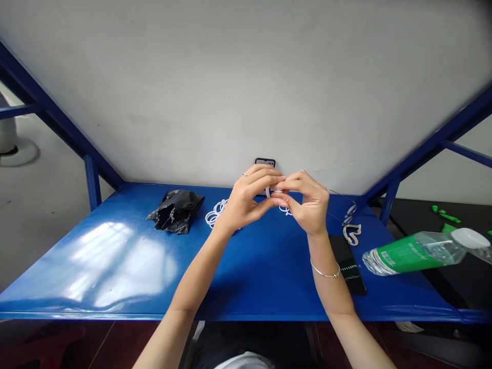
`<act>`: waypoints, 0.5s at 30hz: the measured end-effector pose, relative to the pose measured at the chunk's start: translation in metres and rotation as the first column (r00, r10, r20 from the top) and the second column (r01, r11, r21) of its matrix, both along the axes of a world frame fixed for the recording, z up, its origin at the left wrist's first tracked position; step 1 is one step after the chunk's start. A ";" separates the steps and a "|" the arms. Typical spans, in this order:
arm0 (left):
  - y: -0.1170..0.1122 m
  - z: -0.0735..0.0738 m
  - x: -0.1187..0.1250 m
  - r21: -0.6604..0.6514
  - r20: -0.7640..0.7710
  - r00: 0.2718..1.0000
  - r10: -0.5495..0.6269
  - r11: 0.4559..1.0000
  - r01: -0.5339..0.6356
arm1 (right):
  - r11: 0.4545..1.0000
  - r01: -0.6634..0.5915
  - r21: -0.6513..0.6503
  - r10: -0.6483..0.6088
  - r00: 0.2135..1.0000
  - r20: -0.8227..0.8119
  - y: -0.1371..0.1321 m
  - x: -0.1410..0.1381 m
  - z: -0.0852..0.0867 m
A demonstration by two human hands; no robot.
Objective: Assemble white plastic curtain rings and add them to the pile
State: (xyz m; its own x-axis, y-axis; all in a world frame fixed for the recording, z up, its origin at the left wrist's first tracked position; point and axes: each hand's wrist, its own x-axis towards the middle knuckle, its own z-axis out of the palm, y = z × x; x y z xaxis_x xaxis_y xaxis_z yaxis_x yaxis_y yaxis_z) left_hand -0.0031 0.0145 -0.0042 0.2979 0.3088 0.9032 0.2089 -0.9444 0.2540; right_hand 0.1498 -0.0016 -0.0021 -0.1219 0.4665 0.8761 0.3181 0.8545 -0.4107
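Note:
Both my hands are raised over the middle of the blue table (pixel 265 266), fingertips meeting around a small white ring (pixel 268 192). My left hand (pixel 251 195) is closed on the ring from the left, thumb below and fingers above. From the right, my right hand (pixel 305 200) pinches it too, and fingers cover part of it. Several white rings (pixel 216 212) lie in a pile beside my left hand. More white rings (pixel 285 210) are partly hidden behind my right hand. A phone (pixel 265 162) leans at the wall behind my hands.
A crumpled black plastic bag (pixel 177 210) lies on the left. At the right are a bottle with a green label (pixel 411 253), a flat black item (pixel 348 266), eyeglasses (pixel 349 214) and a white curved piece (pixel 352 234). Blue frame bars (pixel 392 200) flank the table.

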 end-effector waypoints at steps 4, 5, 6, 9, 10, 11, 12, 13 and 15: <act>0.000 0.000 0.000 0.013 0.008 1.000 0.003 1.000 -0.003 | 1.000 0.016 -0.014 -0.016 1.000 0.007 0.000 0.000 -0.001; 0.000 0.000 0.000 0.013 0.008 1.000 0.007 1.000 -0.007 | 1.000 0.016 -0.015 -0.016 1.000 0.009 -0.001 0.000 -0.001; 0.000 0.000 0.000 0.014 0.007 1.000 0.010 1.000 -0.010 | 1.000 0.015 -0.015 -0.014 1.000 0.010 -0.001 0.000 -0.001; -0.001 0.001 0.000 0.018 0.005 1.000 0.021 1.000 -0.022 | 1.000 0.016 -0.016 -0.015 1.000 0.012 -0.001 0.000 -0.001; -0.001 0.001 0.000 0.019 0.005 1.000 0.024 1.000 -0.024 | 1.000 0.016 -0.018 -0.016 1.000 0.012 -0.001 0.000 -0.001; -0.001 0.001 0.000 0.020 0.005 1.000 0.026 0.999 -0.026 | 1.000 0.015 -0.020 -0.015 1.000 0.011 -0.001 0.000 0.000; -0.001 0.001 0.000 0.021 0.005 1.000 0.027 0.999 -0.027 | 1.000 0.013 -0.022 -0.013 1.000 0.009 -0.001 0.000 0.000; -0.001 0.001 0.000 0.021 0.005 1.000 0.029 0.999 -0.029 | 1.000 0.010 -0.023 -0.010 1.000 0.008 -0.001 0.000 0.000; -0.001 0.001 0.000 0.020 0.001 0.999 0.036 0.999 -0.036 | 1.000 0.011 -0.028 -0.011 1.000 0.007 -0.001 0.000 0.000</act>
